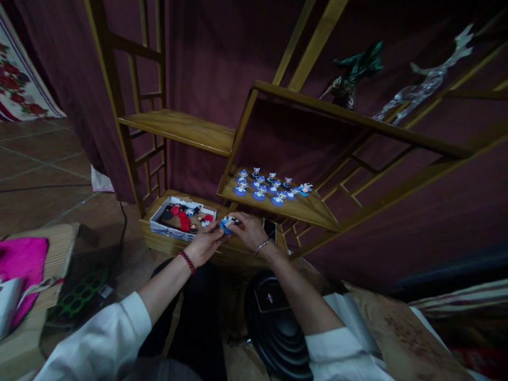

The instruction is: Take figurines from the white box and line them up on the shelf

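Note:
Between my two hands is a small figurine (227,224) with a blue round base. The fingers of my left hand (207,244) close on it from the left, and my right hand (250,230) pinches it from the right. Just left of the hands, a shallow open box (164,232) holds red and black round pieces (184,221) and more small figures. Above the hands, on a wooden shelf (317,211), stand several figurines (260,191) in rows, many on blue-purple bases. A dark phone-like object (269,229) lies behind my right wrist.
A higher wooden shelf (186,131) juts out at left. Over the figurine shelf stand a green statuette (353,74) and a clear glass one (428,87). A black round object (273,328) sits below my right arm. A pink cloth (26,264) lies far left.

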{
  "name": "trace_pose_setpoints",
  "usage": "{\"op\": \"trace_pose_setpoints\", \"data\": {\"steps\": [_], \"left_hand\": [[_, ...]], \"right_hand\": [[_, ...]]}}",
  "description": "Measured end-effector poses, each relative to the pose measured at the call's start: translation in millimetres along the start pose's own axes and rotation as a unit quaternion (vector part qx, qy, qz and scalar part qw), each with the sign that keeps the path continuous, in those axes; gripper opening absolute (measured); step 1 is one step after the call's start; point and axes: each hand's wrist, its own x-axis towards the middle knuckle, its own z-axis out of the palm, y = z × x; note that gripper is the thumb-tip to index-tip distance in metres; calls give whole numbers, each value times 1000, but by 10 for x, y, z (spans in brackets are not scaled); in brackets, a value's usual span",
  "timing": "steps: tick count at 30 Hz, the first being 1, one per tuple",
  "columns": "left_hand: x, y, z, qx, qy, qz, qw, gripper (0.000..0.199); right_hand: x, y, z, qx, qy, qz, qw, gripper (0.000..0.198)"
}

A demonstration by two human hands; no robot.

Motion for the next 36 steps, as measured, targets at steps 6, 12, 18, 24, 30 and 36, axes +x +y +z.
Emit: {"op": "trace_pose_setpoints", "data": {"steps": [6, 12, 18, 24, 30, 36], "left_hand": [[7, -13, 64, 8, 13, -2, 1000, 24], [50, -29, 86, 6, 0, -10, 1000, 19], [78, -30, 172, 5, -27, -17, 999, 18], [97, -55, 232, 8, -59, -20, 998, 19], [150, -78, 289, -3, -60, -24, 998, 21], [182, -111, 388, 4, -50, -32, 998, 19]], "right_hand": [[-48, 54, 30, 18, 25, 30, 999, 22], [-100, 104, 13, 55, 61, 36, 996, 32], [-124, 138, -38, 134, 64, 48, 988, 31], [-161, 192, -62, 179, 74, 63, 979, 36], [-209, 219, -95, 166, 93, 65, 980, 38], [-272, 287, -110, 184, 94, 78, 975, 43]]}}
